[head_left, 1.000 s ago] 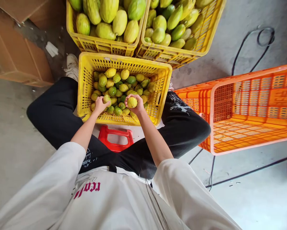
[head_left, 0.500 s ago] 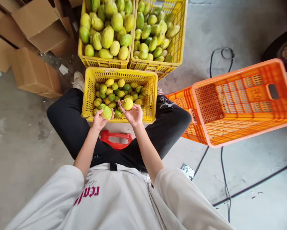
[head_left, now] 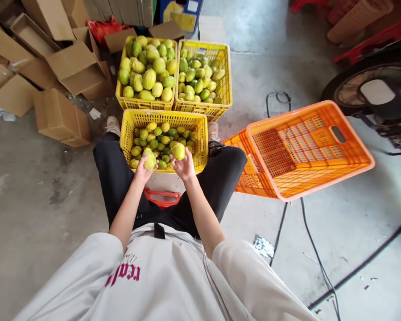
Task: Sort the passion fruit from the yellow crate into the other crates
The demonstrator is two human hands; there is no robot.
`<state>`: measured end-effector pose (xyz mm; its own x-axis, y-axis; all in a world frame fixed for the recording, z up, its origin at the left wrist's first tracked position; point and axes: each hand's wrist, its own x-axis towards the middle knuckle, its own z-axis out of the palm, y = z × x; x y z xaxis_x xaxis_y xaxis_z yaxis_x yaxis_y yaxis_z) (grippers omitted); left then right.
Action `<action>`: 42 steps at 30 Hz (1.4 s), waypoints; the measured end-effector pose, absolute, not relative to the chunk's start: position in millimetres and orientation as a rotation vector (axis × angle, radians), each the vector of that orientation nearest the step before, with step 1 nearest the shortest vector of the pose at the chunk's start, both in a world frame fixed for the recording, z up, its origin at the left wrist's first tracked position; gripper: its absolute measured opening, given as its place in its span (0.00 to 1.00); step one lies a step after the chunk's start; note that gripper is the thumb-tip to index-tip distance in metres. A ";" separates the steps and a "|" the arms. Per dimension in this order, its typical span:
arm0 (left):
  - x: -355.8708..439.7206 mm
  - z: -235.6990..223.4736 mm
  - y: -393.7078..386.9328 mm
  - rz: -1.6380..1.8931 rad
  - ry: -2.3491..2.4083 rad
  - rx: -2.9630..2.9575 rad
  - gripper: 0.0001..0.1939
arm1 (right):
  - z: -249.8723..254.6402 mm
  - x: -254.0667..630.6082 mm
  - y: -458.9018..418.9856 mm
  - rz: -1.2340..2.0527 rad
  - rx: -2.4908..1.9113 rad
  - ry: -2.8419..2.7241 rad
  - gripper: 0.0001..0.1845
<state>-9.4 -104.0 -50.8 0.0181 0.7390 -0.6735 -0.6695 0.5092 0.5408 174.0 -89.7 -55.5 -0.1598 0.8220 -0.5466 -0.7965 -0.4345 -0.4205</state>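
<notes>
I sit on a red stool (head_left: 163, 198) with a yellow crate (head_left: 200, 147) of small green-yellow fruits between my knees. My left hand (head_left: 142, 168) is closed around a green-yellow fruit (head_left: 150, 159), held just above the crate's near edge. My right hand (head_left: 184, 167) cups a rounder yellow fruit (head_left: 178, 151) on its upturned fingers, beside the left hand.
Two more yellow crates (head_left: 143, 104) (head_left: 227, 84) heaped with larger fruits stand behind. An orange crate (head_left: 303, 147) rests tilted on another at my right. Cardboard boxes (head_left: 58, 118) lie at the left. Black cables (head_left: 307, 232) cross the concrete floor. A wheel (head_left: 370, 91) shows at the far right.
Both hands lifted their fruits out of the crate and drew them toward me. The view pulled back and up, revealing more of the floor, boxes and a wheel.
</notes>
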 end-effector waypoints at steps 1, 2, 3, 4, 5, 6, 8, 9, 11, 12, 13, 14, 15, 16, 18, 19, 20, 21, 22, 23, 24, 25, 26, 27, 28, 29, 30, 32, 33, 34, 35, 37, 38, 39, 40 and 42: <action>-10.5 -50.1 -105.0 1.108 1.077 0.072 0.18 | -57.8 171.9 -90.4 1.806 -0.896 -0.040 0.11; -12.0 -49.3 -106.1 1.123 1.051 0.066 0.20 | -60.5 170.2 -91.3 1.793 -0.900 -0.035 0.09; -13.7 -48.7 -107.2 1.142 1.028 0.059 0.21 | -63.8 169.1 -92.3 1.782 -0.900 -0.030 0.07; -15.3 -48.4 -108.2 1.162 1.013 0.049 0.21 | -67.7 168.6 -93.4 1.774 -0.902 -0.026 0.07; -16.7 -48.6 -109.0 1.181 1.007 0.037 0.21 | -72.0 168.8 -94.4 1.768 -0.910 -0.022 0.07; -17.7 -49.3 -109.6 1.197 1.008 0.025 0.21 | -76.7 169.5 -95.0 1.762 -0.925 -0.017 0.07; -19.0 -51.9 -110.4 1.217 1.017 0.007 0.21 | -86.3 171.1 -95.1 1.748 -0.972 -0.002 0.06; -19.3 -53.5 -110.7 1.222 1.019 0.002 0.20 | -91.0 171.2 -94.4 1.742 -0.999 0.001 0.06; -19.8 -56.9 -111.3 1.225 1.019 -0.005 0.19 | -99.1 168.8 -92.4 1.737 -1.036 -0.022 0.08; -20.0 -58.4 -111.6 1.221 1.018 -0.008 0.18 | -102.5 166.3 -91.5 1.741 -1.043 -0.050 0.10; -20.3 -59.7 -112.0 1.211 1.018 -0.012 0.17 | -105.5 163.2 -91.1 1.748 -1.047 -0.084 0.12; -20.5 -60.8 -112.3 1.197 1.022 -0.015 0.16 | -108.1 159.9 -91.2 1.758 -1.053 -0.117 0.14; -20.8 -61.8 -112.5 1.181 1.031 -0.018 0.15 | -110.5 156.7 -92.1 1.771 -1.067 -0.145 0.15; -21.0 -62.8 -112.6 1.168 1.043 -0.020 0.15 | -112.6 154.1 -93.7 1.786 -1.088 -0.165 0.16; -21.3 -64.4 -112.4 1.153 1.060 -0.021 0.16 | -116.3 151.7 -98.5 1.812 -1.124 -0.183 0.15; -21.4 -65.0 -112.1 1.149 1.065 -0.018 0.16 | -117.9 152.3 -101.3 1.822 -1.134 -0.182 0.14; -21.4 -65.5 -111.8 1.147 1.069 -0.011 0.17 | -119.3 153.9 -104.2 1.827 -1.137 -0.175 0.13; -21.5 -65.7 -111.5 1.146 1.073 -0.003 0.18 | -120.5 156.6 -106.9 1.826 -1.132 -0.165 0.11; -21.5 -65.5 -111.3 1.148 1.074 0.004 0.19 | -121.4 160.2 -109.2 1.815 -1.119 -0.154 0.11; -21.4 -65.1 -111.2 1.154 1.071 0.009 0.21 | -122.2 164.4 -111.1 1.798 -1.103 -0.149 0.11; -21.2 -64.3 -111.1 1.163 1.063 0.010 0.21 | -122.7 169.1 -112.5 1.776 -1.088 -0.153 0.13; -20.7 -63.3 -111.1 1.176 1.049 0.004 0.21 | -123.2 174.1 -113.6 1.755 -1.074 -0.167 0.15; -19.9 -62.3 -111.0 1.189 1.029 -0.004 0.21 | -123.5 179.2 -114.3 1.742 -1.067 -0.188 0.16; -18.8 -61.4 -110.9 1.204 1.007 -0.013 0.20 | -123.8 184.1 -114.9 1.740 -1.069 -0.214 0.18; -17.4 -60.8 -110.8 1.219 0.989 -0.024 0.20 | -124.2 188.6 -115.4 1.750 -1.080 -0.240 0.19; -15.7 -60.8 -110.7 1.236 0.975 -0.036 0.19 | -124.7 192.5 -115.9 1.764 -1.094 -0.262 0.20; -13.9 -61.3 -110.6 1.255 0.964 -0.052 0.18 | -125.5 195.7 -116.6 1.775 -1.107 -0.275 0.21; -10.8 -64.1 -110.9 1.289 0.960 -0.086 0.17 | -127.6 199.4 -117.9 1.773 -1.125 -0.276 0.21; -9.8 -66.2 -111.2 1.299 0.970 -0.100 0.16 | -128.9 199.9 -118.5 1.763 -1.133 -0.267 0.21; -9.4 -68.6 -111.5 1.302 0.985 -0.109 0.16 | -130.4 199.7 -119.0 1.752 -1.141 -0.255 0.21; -9.6 -71.1 -111.7 1.299 1.004 -0.111 0.16 | -131.9 198.8 -119.1 1.744 -1.148 -0.243 0.21; -11.8 -75.8 -111.6 1.279 1.042 -0.104 0.18 | -134.2 196.2 -118.6 1.744 -1.161 -0.225 0.21; -13.6 -77.9 -111.2 1.265 1.058 -0.098 0.19 | -134.7 194.8 -118.0 1.746 -1.163 -0.221 0.21; -15.8 -79.8 -110.7 1.253 1.074 -0.093 0.20 | -134.6 193.6 -117.2 1.744 -1.160 -0.219 0.21; -18.2 -81.6 -110.0 1.244 1.094 -0.088 0.21 | -133.9 192.5 -116.2 1.740 -1.153 -0.220 0.21; -23.4 -85.3 -108.4 1.231 1.142 -0.080 0.22 | -131.3 191.2 -114.2 1.738 -1.132 -0.221 0.23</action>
<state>-23.4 -108.4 -85.3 -0.1074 0.6920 -0.7139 -0.7635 0.4025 0.5050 191.2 -114.2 -131.3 -0.0529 0.8112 -0.5824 -0.6394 -0.4755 -0.6042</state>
